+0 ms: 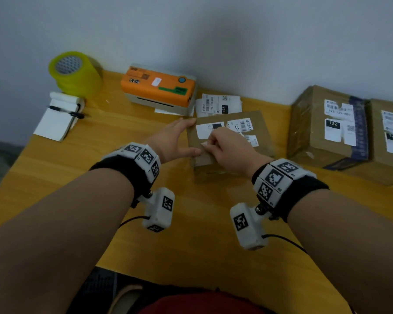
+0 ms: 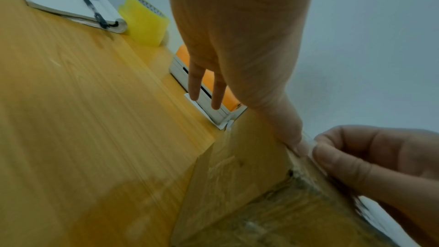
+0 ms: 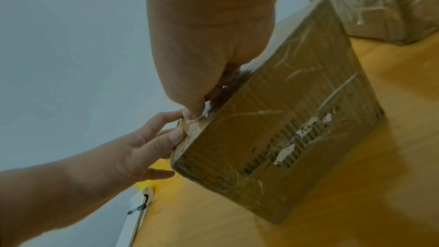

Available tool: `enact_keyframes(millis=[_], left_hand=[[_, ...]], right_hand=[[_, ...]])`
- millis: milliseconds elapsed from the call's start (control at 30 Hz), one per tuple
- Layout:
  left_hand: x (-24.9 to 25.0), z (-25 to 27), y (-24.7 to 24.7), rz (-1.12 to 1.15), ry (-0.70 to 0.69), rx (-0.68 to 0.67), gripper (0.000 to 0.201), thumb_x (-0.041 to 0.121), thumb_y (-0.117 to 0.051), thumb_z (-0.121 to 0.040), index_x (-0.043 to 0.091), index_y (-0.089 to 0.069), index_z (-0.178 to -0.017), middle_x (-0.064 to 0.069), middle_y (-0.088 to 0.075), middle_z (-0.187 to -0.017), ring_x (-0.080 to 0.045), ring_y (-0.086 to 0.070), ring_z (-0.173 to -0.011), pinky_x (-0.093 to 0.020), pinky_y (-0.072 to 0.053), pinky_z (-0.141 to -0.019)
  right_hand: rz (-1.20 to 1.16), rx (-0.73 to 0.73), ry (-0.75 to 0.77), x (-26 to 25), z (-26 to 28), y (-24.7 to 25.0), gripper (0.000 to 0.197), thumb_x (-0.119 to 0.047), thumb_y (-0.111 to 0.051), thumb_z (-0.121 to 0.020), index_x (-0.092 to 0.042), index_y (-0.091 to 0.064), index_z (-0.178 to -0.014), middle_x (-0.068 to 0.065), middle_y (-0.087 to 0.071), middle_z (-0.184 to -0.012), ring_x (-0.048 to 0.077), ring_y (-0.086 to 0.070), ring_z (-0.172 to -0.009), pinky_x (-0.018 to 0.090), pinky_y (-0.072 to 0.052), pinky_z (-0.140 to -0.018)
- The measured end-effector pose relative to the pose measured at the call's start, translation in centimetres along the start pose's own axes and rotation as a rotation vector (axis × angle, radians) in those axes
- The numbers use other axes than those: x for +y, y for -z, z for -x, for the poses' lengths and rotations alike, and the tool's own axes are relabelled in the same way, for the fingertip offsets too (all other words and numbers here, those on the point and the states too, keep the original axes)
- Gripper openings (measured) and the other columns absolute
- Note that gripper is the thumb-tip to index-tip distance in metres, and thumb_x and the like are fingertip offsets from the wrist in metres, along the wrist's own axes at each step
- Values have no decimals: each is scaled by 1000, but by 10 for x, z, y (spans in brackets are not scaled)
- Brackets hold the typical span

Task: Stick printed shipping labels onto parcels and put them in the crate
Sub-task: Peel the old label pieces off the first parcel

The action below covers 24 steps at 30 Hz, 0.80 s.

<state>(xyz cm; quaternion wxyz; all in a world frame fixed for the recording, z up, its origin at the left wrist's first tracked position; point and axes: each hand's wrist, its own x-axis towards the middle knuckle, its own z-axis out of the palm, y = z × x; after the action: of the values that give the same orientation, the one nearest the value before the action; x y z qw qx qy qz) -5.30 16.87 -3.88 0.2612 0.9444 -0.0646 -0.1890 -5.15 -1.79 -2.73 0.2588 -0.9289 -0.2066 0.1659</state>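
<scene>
A brown cardboard parcel (image 1: 259, 123) lies on the wooden table (image 1: 145, 234) in front of me, with torn white labels on its top. My left hand (image 1: 186, 138) braces its left side: straight fingers at the far corner, thumb at the near edge. In the right wrist view the left hand (image 3: 152, 144) presses against the parcel (image 3: 285, 119). My right hand (image 1: 210, 143) sits on the top face and pinches a small white label piece (image 1: 204, 145) between thumb and curled fingers. The left wrist view shows the same right hand (image 2: 344, 157) at the parcel edge (image 2: 237, 176).
An orange label printer (image 1: 159, 87) stands at the back, with loose printed labels (image 1: 220, 104) beside it. A yellow tape roll (image 1: 75, 71) and a notepad with a pen (image 1: 59, 116) are at the far left. Two labelled parcels (image 1: 327, 128) (image 1: 388, 137) stand at the right. No crate shows.
</scene>
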Motion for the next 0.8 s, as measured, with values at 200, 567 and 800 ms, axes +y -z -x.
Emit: enact_keyframes(millis=[200,567,800], left_hand=[[8,-3,2,-101,66,-18,93,60,-67,-70,31,-21,-145,2,-15,-157,-24,-28,-139,-49,-34,-109],[1,9,9,-64,37,-93,99,53,-68,-74,37,-5,-149,-5,-22,-146,-25,-38,-128,-41,-41,-104],[-2,9,16,-268,125,-93,92,74,-49,-73,41,-6,-147,-1,-17,-154,-30,-25,-137,-52,-31,-109]], right_hand=[[-39,58,-101,1,5,12,19,-31,-50,-95,-17,-55,-85,0,-54,-90,17,-52,-82,37,-45,-82],[-273,105,-165,-6,9,11,13,-25,-52,-95,-14,-56,-88,-1,-58,-82,10,-51,-72,26,-46,-68],[-355,153,-121,-2,4,10,12,-20,-51,-96,-17,-50,-85,-6,-52,-73,6,-47,-63,10,-35,-53]])
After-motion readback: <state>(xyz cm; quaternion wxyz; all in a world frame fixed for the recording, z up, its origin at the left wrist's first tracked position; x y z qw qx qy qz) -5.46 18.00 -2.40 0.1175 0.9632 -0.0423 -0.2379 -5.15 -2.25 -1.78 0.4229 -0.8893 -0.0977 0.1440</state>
